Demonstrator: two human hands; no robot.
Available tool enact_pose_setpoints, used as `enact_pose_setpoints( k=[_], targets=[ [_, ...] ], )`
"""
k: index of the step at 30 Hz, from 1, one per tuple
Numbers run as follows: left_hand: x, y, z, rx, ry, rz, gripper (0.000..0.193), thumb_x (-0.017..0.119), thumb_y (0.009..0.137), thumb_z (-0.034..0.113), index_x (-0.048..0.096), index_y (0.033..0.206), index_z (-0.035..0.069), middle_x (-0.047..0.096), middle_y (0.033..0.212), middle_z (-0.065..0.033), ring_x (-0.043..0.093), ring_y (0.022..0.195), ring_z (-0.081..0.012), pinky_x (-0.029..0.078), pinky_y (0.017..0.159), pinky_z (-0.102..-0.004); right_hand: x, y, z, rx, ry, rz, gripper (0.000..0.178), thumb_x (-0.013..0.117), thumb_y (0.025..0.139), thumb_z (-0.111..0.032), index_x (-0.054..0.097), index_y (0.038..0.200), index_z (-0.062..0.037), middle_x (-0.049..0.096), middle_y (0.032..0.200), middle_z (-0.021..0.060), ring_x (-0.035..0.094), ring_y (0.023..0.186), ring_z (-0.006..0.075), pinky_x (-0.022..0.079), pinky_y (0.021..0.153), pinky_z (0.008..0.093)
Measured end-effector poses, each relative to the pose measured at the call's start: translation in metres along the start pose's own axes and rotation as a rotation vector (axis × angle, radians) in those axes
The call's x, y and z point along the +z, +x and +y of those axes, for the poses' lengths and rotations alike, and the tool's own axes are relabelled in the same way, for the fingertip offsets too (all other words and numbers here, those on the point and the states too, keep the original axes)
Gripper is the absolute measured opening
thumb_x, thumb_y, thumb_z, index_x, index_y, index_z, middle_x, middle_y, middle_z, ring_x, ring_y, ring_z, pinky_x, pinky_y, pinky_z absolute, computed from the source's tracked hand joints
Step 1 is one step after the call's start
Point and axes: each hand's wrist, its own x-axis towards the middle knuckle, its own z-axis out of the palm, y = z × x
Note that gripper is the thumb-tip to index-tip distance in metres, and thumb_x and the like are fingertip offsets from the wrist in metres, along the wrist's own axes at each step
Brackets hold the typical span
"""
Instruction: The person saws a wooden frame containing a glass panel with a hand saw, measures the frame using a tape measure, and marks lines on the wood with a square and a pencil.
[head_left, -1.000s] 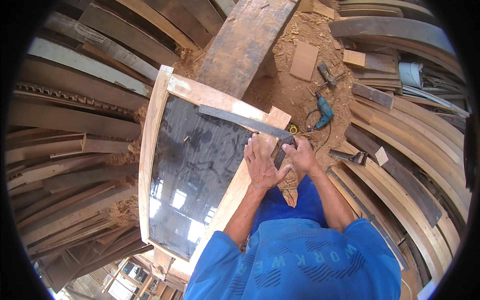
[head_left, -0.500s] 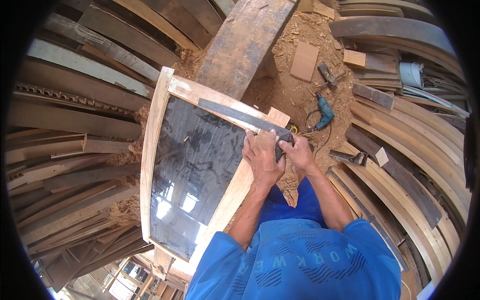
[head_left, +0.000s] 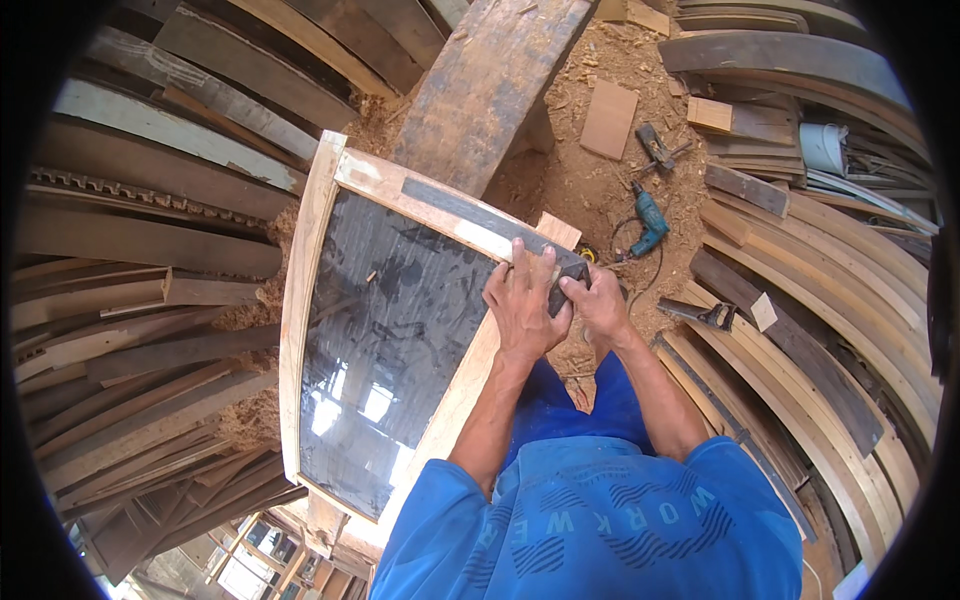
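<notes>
A carpenter's square [head_left: 470, 211] with a long dark blade and a thick dark stock lies along the far rail of a pale wooden frame [head_left: 296, 340]. A glossy dark panel [head_left: 390, 300], with smudges and bright reflections, fills the frame. My left hand [head_left: 522, 308] rests over the stock end of the square, two fingers stretched across the blade and the thumb low by the stock. My right hand [head_left: 602, 308] pinches the stock from the right, thumb on top; its other fingers are partly hidden.
The frame lies against a worn wooden bench [head_left: 480, 90]. On the sawdust-covered floor to the right are a teal power drill [head_left: 650, 225], a dark clamp-like tool [head_left: 656, 148] and a flat brown board [head_left: 608, 120]. Stacked planks [head_left: 150, 235] line both sides; a handsaw [head_left: 700, 313] lies on the right stack.
The square's blade has swung slightly away from me, off the panel's edge and onto the far rail. My left fingers have straightened and shifted a little farther forward. My right hand has barely moved.
</notes>
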Motion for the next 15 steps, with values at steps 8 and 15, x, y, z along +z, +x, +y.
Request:
enact_pose_setpoints(
  k=[8,15],
  targets=[
    [0.003,-0.002,-0.004,0.024,0.007,0.005,0.076,0.08,0.073,0.031,0.058,0.144,0.018,0.034,0.16,-0.0291,0.043,0.125,-0.0439,0.031,0.107,-0.052,-0.004,0.003,0.002,0.009,-0.073,-0.006,0.032,0.058,0.093,-0.004,0.065,0.123,0.0074,0.07,0.108,0.0057,0.062,0.098,0.0112,0.051,0.09,0.0292],
    [0.007,-0.001,-0.012,0.066,-0.019,0.033,0.089,0.082,0.07,0.033,0.049,0.152,0.018,0.027,0.165,-0.026,0.043,0.124,-0.0423,0.032,0.105,-0.0521,-0.003,0.001,-0.001,-0.016,-0.017,-0.007,0.031,0.058,0.093,-0.004,0.066,0.121,0.0078,0.071,0.107,0.0064,0.062,0.097,0.0117,0.052,0.09,0.0295]
  ],
)
